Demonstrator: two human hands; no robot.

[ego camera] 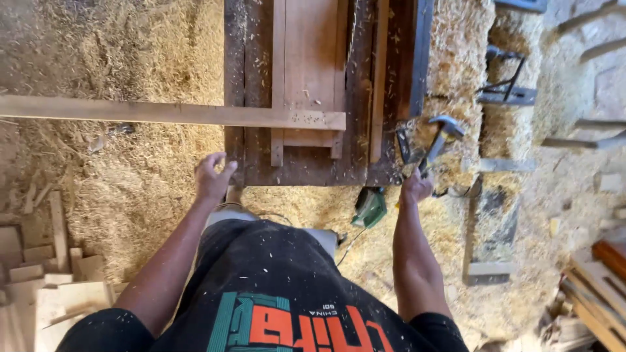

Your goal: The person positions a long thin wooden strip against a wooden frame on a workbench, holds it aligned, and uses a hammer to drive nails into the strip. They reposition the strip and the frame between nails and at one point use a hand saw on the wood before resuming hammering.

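My right hand (416,187) grips the handle of a claw hammer (442,133), whose metal head is raised over the right edge of a dark wooden workbench (254,163). My left hand (212,177) hovers open, fingers spread, just off the bench's front left corner and holds nothing. A long pale plank (163,113) lies across the bench, sticking far out to the left. Under its right end sits a reddish board frame (310,72), lying lengthwise on the bench.
Wood shavings (130,189) cover the floor all around. A green power tool (370,206) lies on the floor near the bench's front. Offcut blocks (45,280) are piled at lower left, stacked boards (596,293) at lower right, and metal frames (505,94) stand to the right.
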